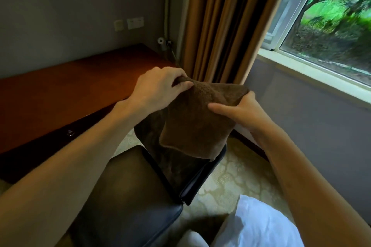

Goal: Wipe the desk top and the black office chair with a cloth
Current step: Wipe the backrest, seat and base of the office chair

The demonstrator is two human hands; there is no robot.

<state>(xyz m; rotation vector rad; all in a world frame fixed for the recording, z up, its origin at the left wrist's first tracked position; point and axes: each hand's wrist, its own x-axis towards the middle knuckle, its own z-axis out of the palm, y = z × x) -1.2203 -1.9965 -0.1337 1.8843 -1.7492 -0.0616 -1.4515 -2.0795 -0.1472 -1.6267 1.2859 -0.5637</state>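
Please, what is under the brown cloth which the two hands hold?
Under the cloth the black chair's backrest shows, its seat nearer. The backrest's top edge is covered. The left hand and right hand pinch its upper corners.

One wide-angle camera, worn on the head, looked forward and down from close above the cloth (196, 118) and chair (130, 196), with the desk (60, 90) at left and the window (331, 26) at upper right.
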